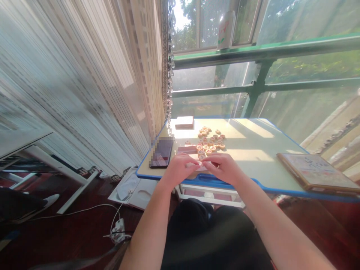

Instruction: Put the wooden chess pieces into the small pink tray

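My left hand (180, 168) and my right hand (223, 167) meet over the near edge of the table. Between their fingertips is a round wooden Chinese chess piece (199, 164), pinched from both sides. Just beyond the fingers, several more round pieces (209, 151) with characters on them lie in a loose cluster that spreads toward the far side. An open shallow box (187, 149) sits behind my left hand, partly covered by it. My palms are turned down, so whatever lies beneath them is hidden.
The pale table (250, 161) has a blue rim. A dark tablet (162, 153) lies at its left, a small white box (184, 122) at the back left, and a flat wooden-edged case (317, 170) at the right. A power strip (118, 229) with cables is on the floor. Curtains (107, 75) hang at left.
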